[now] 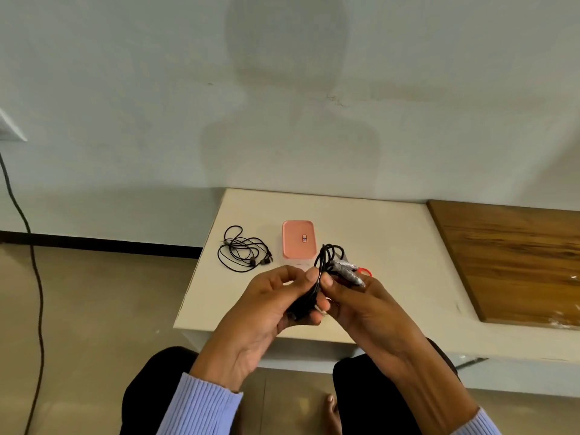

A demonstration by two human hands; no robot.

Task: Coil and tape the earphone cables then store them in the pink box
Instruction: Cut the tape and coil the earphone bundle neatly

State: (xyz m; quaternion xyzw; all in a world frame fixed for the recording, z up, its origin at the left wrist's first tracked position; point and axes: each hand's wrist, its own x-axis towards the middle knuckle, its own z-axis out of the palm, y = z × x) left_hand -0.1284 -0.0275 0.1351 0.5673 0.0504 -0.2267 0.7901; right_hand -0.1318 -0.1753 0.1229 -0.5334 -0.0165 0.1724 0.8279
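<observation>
Both hands, left (276, 296) and right (351, 296), fingers curled around one black earphone cable bundle (324, 262), untaped; second black earphone cable (243, 252) loose near surface's left edge; closed pink plastic box (298, 240) unfilled.

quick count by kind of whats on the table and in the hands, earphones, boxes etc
earphone cables: 2, a held bundle and a loose one on the table
pink box: 1
red-handled item, mostly hidden: 1
total: 4

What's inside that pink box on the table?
That cannot be seen: the pink box has its lid on. Only a small sticker shows on top. One loose earphone cable lies left of it.
</observation>
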